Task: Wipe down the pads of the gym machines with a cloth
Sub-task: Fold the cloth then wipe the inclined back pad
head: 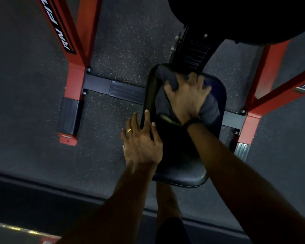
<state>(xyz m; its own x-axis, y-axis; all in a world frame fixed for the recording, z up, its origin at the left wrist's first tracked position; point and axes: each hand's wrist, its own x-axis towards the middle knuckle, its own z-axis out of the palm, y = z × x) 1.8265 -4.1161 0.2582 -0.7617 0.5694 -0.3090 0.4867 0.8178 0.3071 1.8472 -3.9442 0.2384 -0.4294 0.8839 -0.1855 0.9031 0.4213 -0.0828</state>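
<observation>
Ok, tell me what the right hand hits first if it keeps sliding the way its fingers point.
Probably the black adjustment post at the far end of the seat pad. The right hand, spread on the cloth, nearly reaches it, though depth is unclear.

floor [33, 106]: dark rubber, flecked with pale specks | frame [76, 80]: red steel legs, bolted to a black crossbar [113, 87] (white lettering is carried on one leg) | light: dim | strip [16, 228]: a yellowish line is seen at bottom left
</observation>
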